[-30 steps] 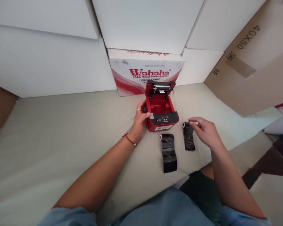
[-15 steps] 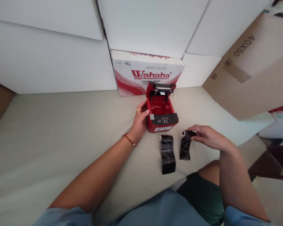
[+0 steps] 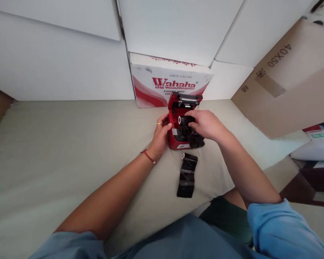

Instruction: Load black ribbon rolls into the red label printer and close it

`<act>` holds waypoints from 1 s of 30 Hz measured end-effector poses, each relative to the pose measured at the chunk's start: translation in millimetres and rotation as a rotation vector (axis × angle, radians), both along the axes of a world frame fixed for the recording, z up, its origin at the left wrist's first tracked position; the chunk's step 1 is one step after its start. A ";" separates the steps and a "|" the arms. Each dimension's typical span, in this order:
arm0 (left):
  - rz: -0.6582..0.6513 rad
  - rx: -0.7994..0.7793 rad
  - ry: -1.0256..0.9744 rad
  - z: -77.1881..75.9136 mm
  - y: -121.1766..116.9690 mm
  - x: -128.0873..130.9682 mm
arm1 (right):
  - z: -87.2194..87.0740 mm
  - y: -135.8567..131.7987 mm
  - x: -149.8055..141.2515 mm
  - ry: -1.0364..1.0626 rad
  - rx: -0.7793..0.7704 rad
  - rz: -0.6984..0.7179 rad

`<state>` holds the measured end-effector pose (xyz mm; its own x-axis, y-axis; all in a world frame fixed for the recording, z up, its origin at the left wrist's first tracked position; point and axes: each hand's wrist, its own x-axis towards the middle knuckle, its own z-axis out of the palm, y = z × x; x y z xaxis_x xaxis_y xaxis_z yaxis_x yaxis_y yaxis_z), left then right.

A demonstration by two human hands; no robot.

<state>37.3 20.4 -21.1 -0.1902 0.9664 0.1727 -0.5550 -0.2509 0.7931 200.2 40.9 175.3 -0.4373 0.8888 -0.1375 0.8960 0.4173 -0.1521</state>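
A small red and black label printer stands on the pale cloth with its lid raised. My left hand grips its left side, thumb on the near rim and fingers behind. At the printer's open bay, my right hand is closed around a roll of black film with a white core. The loose end of that roll hangs over the printer's front panel and covers part of it. Nearer to me, a second black roll lies on the cloth, partly unrolled towards my body.
Behind the printer leans a white and red Wahaha carton, close to its raised lid. Large white boxes form a wall at the back. A brown cardboard box stands tilted at the right, with a white bag beside it.
My right hand has lifted its black roll off the cloth and carried it up and left into the printer's opening. My left hand keeps its hold on the printer.
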 end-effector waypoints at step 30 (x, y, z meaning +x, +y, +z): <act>0.338 0.372 0.827 37.2 -58.3 0.2 | -99.6 -85.3 63.3 0.407 0.265 0.201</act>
<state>37.5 -37.9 16.1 -0.1287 0.7398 0.6605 0.2906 -0.6086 0.7383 263.5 -44.3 75.8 -0.5737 0.7634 0.2968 0.6849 0.6458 -0.3374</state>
